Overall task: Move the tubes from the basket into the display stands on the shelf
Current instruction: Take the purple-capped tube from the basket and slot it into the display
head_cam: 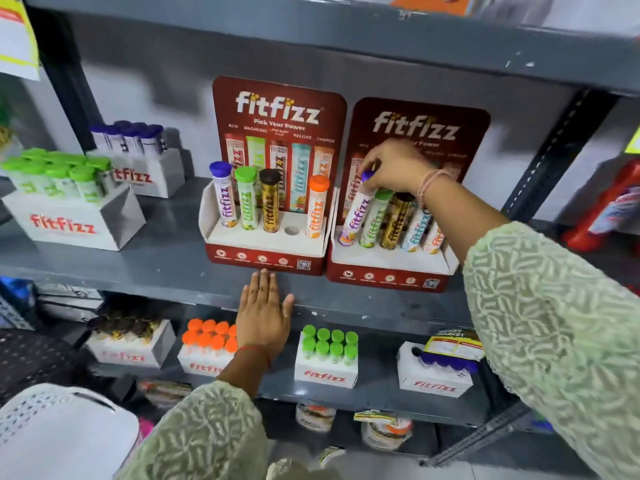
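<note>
Two red display stands sit side by side on the grey shelf (pixel 166 258). The left stand (pixel 265 259) holds purple, green, brown and orange capped tubes, with one bare hole (pixel 291 231) between the brown and orange ones. The right stand (pixel 388 277) holds several tubes. My right hand (pixel 394 166) grips the purple cap of the leftmost tube (pixel 356 216) there, which leans left with its foot in the stand. My left hand (pixel 265 313) lies flat, fingers spread, on the shelf's front edge below the left stand. A white basket (pixel 62 434) shows at the bottom left.
White boxes of green-capped tubes (pixel 74 216) and purple-capped tubes (pixel 149 171) stand at the shelf's left. The lower shelf carries boxes with orange (pixel 207 355), green (pixel 327 362) and purple caps (pixel 438 372). A red bottle (pixel 602 209) stands far right.
</note>
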The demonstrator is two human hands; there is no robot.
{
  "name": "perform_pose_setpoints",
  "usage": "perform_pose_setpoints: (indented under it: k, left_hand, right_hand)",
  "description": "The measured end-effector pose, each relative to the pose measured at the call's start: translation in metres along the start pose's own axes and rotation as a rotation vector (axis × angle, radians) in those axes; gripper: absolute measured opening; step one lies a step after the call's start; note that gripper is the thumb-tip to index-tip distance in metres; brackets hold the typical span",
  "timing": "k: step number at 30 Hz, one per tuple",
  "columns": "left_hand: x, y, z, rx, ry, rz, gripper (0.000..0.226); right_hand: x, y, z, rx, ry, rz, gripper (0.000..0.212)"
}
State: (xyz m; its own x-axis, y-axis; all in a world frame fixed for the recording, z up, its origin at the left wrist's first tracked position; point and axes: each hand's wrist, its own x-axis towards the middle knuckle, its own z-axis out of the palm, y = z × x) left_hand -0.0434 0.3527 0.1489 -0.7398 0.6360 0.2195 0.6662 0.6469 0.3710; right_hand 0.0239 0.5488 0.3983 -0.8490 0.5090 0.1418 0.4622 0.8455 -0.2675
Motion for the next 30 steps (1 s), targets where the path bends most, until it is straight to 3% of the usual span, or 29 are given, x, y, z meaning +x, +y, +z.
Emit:
perform_pose_setpoints:
  k: [7, 19, 22, 25, 26, 30]
  left_hand:
    - [0.001, -0.001, 0.000, 0.040, -0.012, 0.010, 0.112]
    - [0.002, 0.000, -0.003, 0.052, -0.018, 0.035, 0.085]
    - [-0.001, -0.009, -0.009, -0.072, 0.037, 0.088, 0.088]
    - [-0.022, -0.038, -0.023, -0.104, 0.192, 0.043, 0.075]
    - [-0.034, -0.052, -0.026, -0.096, 0.229, 0.004, 0.072]
    - [-0.106, -0.121, -0.027, -0.023, 0.286, -0.233, 0.064]
  right_hand:
    - [0.006, -0.001, 0.009, -0.145, 0.058, 0.002, 0.043]
    - [0.014, -0.001, 0.029, -0.358, -0.036, -0.006, 0.058]
    - [0.003, -0.005, 0.033, -0.260, 0.078, -0.002, 0.066]
    - [-0.016, -0.026, 0.073, -0.040, 0.495, -0.205, 0.048]
    - [-0.024, -0.038, 0.095, 0.011, 0.556, -0.313, 0.042]
    - [-0.061, -0.105, 0.204, 0.147, 0.389, -0.667, 0.028]
